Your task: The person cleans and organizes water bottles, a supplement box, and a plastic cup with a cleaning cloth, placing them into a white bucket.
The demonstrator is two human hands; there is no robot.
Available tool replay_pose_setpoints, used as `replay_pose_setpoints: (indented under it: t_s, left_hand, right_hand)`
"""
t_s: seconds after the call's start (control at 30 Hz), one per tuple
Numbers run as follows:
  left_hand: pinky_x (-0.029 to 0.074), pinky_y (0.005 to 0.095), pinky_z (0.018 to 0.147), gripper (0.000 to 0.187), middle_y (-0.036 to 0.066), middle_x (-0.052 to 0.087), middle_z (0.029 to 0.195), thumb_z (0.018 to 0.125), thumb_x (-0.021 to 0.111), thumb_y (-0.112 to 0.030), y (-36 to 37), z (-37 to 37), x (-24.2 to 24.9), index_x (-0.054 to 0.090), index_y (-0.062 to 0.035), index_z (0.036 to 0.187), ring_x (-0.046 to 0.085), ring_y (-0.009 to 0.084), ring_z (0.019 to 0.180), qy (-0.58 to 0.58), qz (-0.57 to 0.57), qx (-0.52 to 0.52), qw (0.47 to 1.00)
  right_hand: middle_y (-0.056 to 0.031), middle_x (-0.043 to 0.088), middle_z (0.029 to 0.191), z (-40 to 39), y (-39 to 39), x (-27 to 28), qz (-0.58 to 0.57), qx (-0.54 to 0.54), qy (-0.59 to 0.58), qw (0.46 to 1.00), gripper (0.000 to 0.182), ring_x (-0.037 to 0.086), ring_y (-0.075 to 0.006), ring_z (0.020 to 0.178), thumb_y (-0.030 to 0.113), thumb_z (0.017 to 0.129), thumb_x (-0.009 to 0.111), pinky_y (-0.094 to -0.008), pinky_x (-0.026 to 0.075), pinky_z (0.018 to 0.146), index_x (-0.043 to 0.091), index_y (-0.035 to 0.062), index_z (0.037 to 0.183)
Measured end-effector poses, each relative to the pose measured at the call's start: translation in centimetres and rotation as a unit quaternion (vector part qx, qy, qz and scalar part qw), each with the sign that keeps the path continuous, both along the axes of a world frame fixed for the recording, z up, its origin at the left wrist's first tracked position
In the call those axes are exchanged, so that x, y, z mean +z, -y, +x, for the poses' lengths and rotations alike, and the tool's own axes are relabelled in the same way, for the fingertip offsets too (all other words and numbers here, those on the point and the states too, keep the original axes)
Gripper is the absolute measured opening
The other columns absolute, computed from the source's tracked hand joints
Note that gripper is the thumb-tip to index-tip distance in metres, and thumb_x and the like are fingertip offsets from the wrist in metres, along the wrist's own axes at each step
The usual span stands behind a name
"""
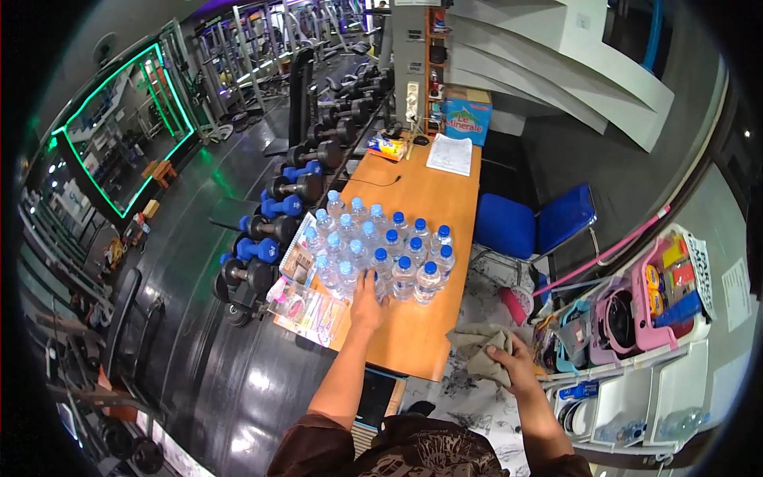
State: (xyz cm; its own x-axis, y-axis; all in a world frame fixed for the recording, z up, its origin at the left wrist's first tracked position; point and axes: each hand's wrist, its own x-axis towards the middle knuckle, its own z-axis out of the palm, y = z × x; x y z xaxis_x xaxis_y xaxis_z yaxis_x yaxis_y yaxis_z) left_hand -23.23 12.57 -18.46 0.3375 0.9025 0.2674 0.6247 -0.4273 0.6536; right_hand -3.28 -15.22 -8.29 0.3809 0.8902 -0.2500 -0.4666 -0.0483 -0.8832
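Several clear plastic water bottles stand upright in a tight group on the wooden table (413, 342), some with light blue caps and others with dark blue caps. At the near edge of the group, my left hand (367, 307) has its fingers and thumb around a dark-capped water bottle (381, 269); the hand partly hides its lower part. My right hand (515, 364) is off the table's right side, closed on a crumpled grey-beige cloth (482, 350).
Left of the bottles lie a spiral notebook (298, 258) and a clear box (288, 300) on papers. Farther back are a yellow packet (387, 147) and paper sheets (450, 154). Dumbbells (274, 226) line the left; a blue chair (509, 225) and plastic shelves (628, 397) stand right.
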Motion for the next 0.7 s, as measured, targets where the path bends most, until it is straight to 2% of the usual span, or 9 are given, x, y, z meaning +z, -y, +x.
replay_pose_setpoints:
  t_s: [0.17,0.27,0.3,0.4,0.5,0.6,0.63,0.7]
  left_hand:
    - [0.043,0.045,0.101,0.065,0.014,0.054,0.128,0.075,0.078,-0.015,-0.9,-0.3,0.0,0.049,-0.0082,0.133,0.049,0.0409,0.122,0.022,-0.064,0.012,0.998]
    - [0.044,0.0458,0.096,0.062,0.013,0.057,0.118,0.072,0.081,-0.018,-0.5,-0.6,-0.8,0.053,-0.0083,0.127,0.052,0.0392,0.114,-0.058,0.013,0.003,0.998]
    - [0.043,0.0459,0.098,0.064,0.015,0.056,0.121,0.07,0.082,-0.013,-0.1,-0.5,-1.1,0.052,-0.0063,0.126,0.052,0.0401,0.114,-0.044,0.03,-0.009,0.999]
    - [0.041,0.0452,0.102,0.064,0.017,0.055,0.121,0.069,0.081,-0.005,0.2,0.1,-4.8,0.051,-0.0047,0.125,0.051,0.0406,0.116,0.135,0.019,-0.056,0.989]
    - [0.043,0.0401,0.101,0.065,0.017,0.055,0.122,0.071,0.079,0.001,1.1,0.1,-7.3,0.046,-0.0038,0.127,0.054,0.0353,0.115,0.149,0.021,-0.037,0.988]
    - [0.046,0.0354,0.096,0.065,0.015,0.054,0.122,0.074,0.079,-0.001,4.6,0.2,-2.3,0.043,-0.0028,0.128,0.056,0.0267,0.113,0.297,-0.131,-0.026,0.946]
    - [0.048,0.0329,0.092,0.064,0.013,0.055,0.122,0.077,0.08,-0.002,6.0,0.2,0.0,0.041,-0.0032,0.128,0.057,0.0202,0.111,0.331,-0.147,-0.049,0.931]
    - [0.047,0.0335,0.093,0.062,0.012,0.056,0.122,0.077,0.08,-0.002,7.5,0.4,2.5,0.043,-0.0038,0.126,0.057,0.0188,0.112,0.321,-0.173,-0.1,0.926]
  right_hand:
    - [-0.0105,0.066,0.11,-1.2,-0.7,1.1,0.014,0.017,0.023,0.999,0.04,0.065,-0.0193,0.097,0.004,0.088,0.067,-0.0335,0.055,0.084,0.056,-0.0015,0.126]
    - [-0.0101,0.066,0.11,-1.6,-0.2,2.1,0.032,0.008,0.019,0.999,0.039,0.065,-0.0189,0.097,0.003,0.088,0.068,-0.0332,0.055,0.083,0.057,-0.0012,0.125]
    - [-0.01,0.066,0.11,-1.6,0.1,2.3,0.04,0.004,0.016,0.999,0.039,0.065,-0.0187,0.097,0.003,0.087,0.068,-0.033,0.055,0.083,0.057,-0.001,0.125]
    - [-0.0121,0.064,0.118,-1.1,1.8,1.5,0.03,-0.009,0.014,0.999,0.041,0.064,-0.02,0.105,0.001,0.09,0.065,-0.0343,0.053,0.09,0.054,-0.0022,0.129]
    - [-0.0104,0.065,0.114,-0.4,3.8,1.1,0.043,-0.036,0.021,0.998,0.041,0.064,-0.0188,0.103,0.002,0.089,0.066,-0.0338,0.053,0.089,0.054,-0.0018,0.129]
    - [-0.0088,0.065,0.112,0.8,6.0,0.8,0.049,-0.074,0.033,0.995,0.041,0.063,-0.0177,0.1,0.003,0.089,0.068,-0.0327,0.053,0.086,0.055,-0.0015,0.128]
    - [-0.0085,0.065,0.111,1.1,6.7,0.9,0.05,-0.085,0.035,0.995,0.041,0.063,-0.0173,0.1,0.003,0.089,0.068,-0.0325,0.053,0.086,0.055,-0.0014,0.127]
    - [-0.0078,0.065,0.111,1.8,7.7,1.5,0.05,-0.1,0.041,0.993,0.04,0.063,-0.0166,0.099,0.004,0.089,0.068,-0.0322,0.053,0.086,0.056,-0.0013,0.127]
